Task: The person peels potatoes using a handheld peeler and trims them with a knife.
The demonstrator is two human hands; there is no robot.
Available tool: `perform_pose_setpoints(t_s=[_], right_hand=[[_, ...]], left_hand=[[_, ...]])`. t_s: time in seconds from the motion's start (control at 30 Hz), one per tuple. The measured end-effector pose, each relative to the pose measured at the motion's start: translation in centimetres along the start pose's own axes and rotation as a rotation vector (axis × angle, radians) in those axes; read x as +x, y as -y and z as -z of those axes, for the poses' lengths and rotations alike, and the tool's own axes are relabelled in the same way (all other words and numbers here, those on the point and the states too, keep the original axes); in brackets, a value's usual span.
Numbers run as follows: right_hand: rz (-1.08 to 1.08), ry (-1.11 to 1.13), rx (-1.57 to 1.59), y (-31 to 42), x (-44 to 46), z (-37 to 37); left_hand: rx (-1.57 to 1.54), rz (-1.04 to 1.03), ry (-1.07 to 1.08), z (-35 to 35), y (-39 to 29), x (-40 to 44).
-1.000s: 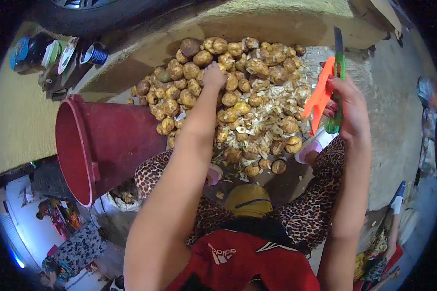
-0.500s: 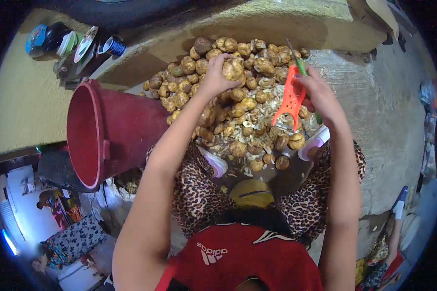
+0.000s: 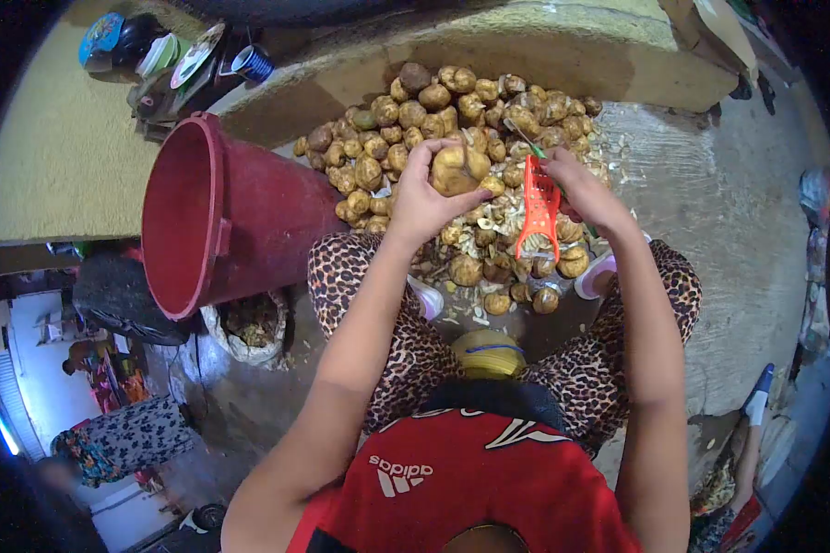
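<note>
My left hand (image 3: 419, 198) is wrapped round a large, lumpy yellow-brown potato (image 3: 456, 170), thumb along its lower side, held above the heap. In my right hand (image 3: 583, 191) are an orange peeler (image 3: 539, 207), its forked blade end pointing down toward me, and a small knife with a green handle (image 3: 536, 148), whose thin blade points up and left. A gap separates the peeler from the held potato. Below and beyond both hands lies a heap of potatoes (image 3: 412, 114), with pale peelings (image 3: 501, 217) strewn among the nearer ones.
A big red bucket (image 3: 272, 198) lies tipped at the left, its mouth facing left. Behind it sits a sack of scraps (image 3: 249, 329). A low yellow ledge (image 3: 433, 51) bounds the heap, with a blue cup (image 3: 252, 64) on it. Other people appear at lower left and lower right.
My left hand has turned and drawn the potato lower and nearer me. My right hand has shifted left with the peeler and knife. The camera view has shifted a little too.
</note>
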State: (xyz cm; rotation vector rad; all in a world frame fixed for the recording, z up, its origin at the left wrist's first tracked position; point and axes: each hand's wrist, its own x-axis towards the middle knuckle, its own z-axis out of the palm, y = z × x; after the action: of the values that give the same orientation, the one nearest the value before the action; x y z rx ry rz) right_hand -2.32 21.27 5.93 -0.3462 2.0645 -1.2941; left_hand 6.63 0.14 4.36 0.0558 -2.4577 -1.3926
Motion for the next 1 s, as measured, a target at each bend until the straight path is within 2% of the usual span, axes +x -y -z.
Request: perform_pose_setpoints(t_s=[0.07,0.13,0.23,0.37,0.47,0.57,0.67,0.77,0.87,0.97,1.0], right_hand=[[-0.006,0.01,0.017,0.2,0.0,-0.3],[-0.071,0.038,0.047,1.1,-0.3,-0.1],[-0.044,0.051,0.02,1.7,-0.2,-0.3],[0.242,-0.074,-0.058,0.8,0.1,-1.1],[0.31,-0.126,-0.244,0.6,0.3,-1.7],[0.335,-0.123,-0.359,0.6,0.4,-1.9],[0.371,-0.14,-0.405,0.5,0.4,-2.2],[0.367,-0.14,-0.414,0.5,0.5,-2.2],[0.333,-0.156,-0.426,0.3,0.6,-2.3],[0.286,-0.197,-0.41,0.1,0.7,-2.0],[0.263,-0.199,-0.391,0.1,0.8,-1.8]], left_hand=[[-0.014,-0.068,-0.022,0.0,0.4,-0.1],[-0.066,-0.048,-0.036,-0.2,0.5,0.0],[-0.083,-0.015,-0.045,-0.3,1.0,0.3],[-0.17,0.19,0.043,-0.4,0.9,0.3],[-0.217,0.165,0.027,-1.0,1.8,0.1],[-0.061,-0.108,-0.073,-1.0,1.2,0.2],[-0.189,-0.371,-0.135,-1.3,2.7,0.6],[-0.181,-0.466,-0.147,-1.1,2.2,0.8],[-0.131,-0.389,-0.107,-0.8,2.0,0.7],[-0.145,-0.028,0.008,-0.2,1.2,0.5],[-0.311,0.085,0.024,-0.3,1.3,0.5]])
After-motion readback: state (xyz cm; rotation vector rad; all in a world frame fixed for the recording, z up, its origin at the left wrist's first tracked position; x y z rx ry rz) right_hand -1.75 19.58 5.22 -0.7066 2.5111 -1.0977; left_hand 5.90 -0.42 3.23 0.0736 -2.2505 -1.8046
